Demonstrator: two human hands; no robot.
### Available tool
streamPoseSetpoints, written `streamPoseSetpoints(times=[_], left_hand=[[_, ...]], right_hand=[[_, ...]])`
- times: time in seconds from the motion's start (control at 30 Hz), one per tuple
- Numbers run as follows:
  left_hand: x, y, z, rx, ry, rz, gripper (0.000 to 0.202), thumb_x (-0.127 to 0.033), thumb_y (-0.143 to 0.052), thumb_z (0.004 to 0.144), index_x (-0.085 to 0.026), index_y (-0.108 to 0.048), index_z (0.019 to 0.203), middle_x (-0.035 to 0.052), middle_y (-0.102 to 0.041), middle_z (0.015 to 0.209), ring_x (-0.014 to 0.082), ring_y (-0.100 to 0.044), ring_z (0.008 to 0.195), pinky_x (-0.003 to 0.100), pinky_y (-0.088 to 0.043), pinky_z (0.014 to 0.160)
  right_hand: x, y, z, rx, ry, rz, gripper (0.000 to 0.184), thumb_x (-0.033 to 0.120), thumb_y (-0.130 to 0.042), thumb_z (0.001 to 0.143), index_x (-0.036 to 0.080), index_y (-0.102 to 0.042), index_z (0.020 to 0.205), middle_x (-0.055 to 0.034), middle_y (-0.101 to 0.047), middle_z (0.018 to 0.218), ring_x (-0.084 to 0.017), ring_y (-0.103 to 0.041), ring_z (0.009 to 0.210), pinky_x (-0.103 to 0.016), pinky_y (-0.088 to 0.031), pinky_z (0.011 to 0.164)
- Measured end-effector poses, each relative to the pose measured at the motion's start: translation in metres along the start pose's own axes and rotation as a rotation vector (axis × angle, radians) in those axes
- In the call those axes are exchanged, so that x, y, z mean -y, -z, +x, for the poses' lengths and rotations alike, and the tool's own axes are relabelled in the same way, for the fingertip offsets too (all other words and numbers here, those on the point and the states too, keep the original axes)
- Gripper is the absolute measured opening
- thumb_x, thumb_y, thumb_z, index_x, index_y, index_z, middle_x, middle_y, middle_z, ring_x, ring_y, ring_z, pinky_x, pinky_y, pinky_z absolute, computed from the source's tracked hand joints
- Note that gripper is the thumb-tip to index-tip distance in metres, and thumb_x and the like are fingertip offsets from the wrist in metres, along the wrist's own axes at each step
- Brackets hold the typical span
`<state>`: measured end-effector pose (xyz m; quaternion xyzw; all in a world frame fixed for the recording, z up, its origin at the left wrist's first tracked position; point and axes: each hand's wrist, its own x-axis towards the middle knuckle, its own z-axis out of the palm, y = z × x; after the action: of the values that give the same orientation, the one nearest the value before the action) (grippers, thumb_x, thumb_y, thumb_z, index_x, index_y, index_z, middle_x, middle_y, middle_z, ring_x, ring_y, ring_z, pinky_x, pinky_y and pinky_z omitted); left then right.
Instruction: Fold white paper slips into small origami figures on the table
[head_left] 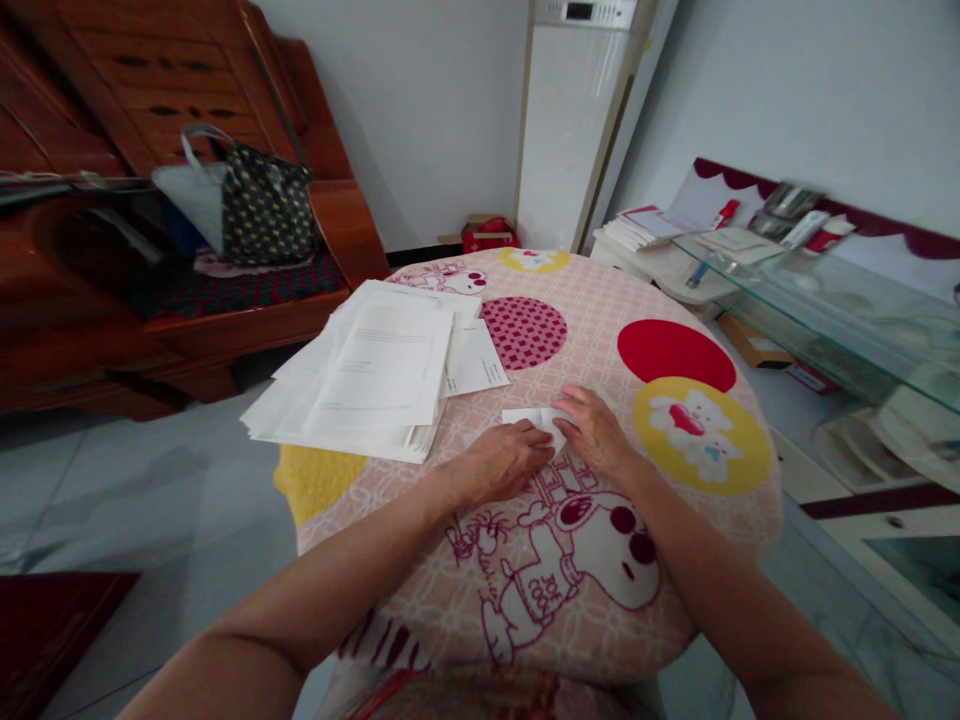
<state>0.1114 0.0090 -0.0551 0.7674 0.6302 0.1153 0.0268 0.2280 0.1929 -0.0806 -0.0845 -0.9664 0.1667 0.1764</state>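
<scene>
The small white paper [514, 414] sits near the middle of the table [592, 310], under both hands; the left hand [510, 460] is half closed, its fingers curled down over the paper's left part, while the right hand [589, 425] has thumb and fingers bent in at its right end; whether either one truly pinches it, I cannot tell, since the fingers hide the edges. The paper looks thin and creased, so uneven pressure could skew a crease, and opposite pulls could tear it; the soft, patterned tablecloth [465, 590] may give beneath it and blur a sharp edge; a sweep of the left forearm could nudge the loosely squared paper stack [382, 365] on the table's left side, whose sheets already fan outward. Left of the table stands a carved wooden bench [341, 235] bearing a dark patterned bag [266, 210]; beyond its far edge are an open carton [454, 239] and a tall white appliance [574, 130]; to its right is a glass shelf [847, 310]; around it lies pale tiled floor [187, 500].
</scene>
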Motion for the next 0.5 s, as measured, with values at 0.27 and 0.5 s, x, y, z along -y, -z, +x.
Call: streamPoseSetpoints(times=[0.27, 0.5], left_hand=[[-0.001, 0.000, 0.000, 0.015, 0.023, -0.005, 0.023, -0.015, -0.057, 0.093, -0.019, -0.067, 0.112, 0.0102, -0.068, 0.114, 0.0229, -0.063, 0.105, 0.036, -0.054, 0.091], [0.000, -0.003, -0.001, -0.007, 0.077, -0.040, 0.019, -0.017, -0.058, 0.094, -0.021, -0.070, 0.108, 0.0080, -0.070, 0.113, 0.0203, -0.065, 0.102, 0.031, -0.055, 0.086]], right_hand=[[-0.004, -0.011, 0.001, -0.049, 0.047, 0.046, 0.031, 0.030, -0.054, 0.097, 0.017, -0.071, 0.120, -0.0171, -0.062, 0.130, -0.032, -0.057, 0.121, -0.051, -0.046, 0.106], [-0.006, -0.017, 0.002, -0.021, 0.093, 0.139, 0.035, 0.037, -0.057, 0.098, 0.021, -0.070, 0.127, -0.0147, -0.060, 0.138, -0.031, -0.055, 0.128, -0.053, -0.044, 0.109]])
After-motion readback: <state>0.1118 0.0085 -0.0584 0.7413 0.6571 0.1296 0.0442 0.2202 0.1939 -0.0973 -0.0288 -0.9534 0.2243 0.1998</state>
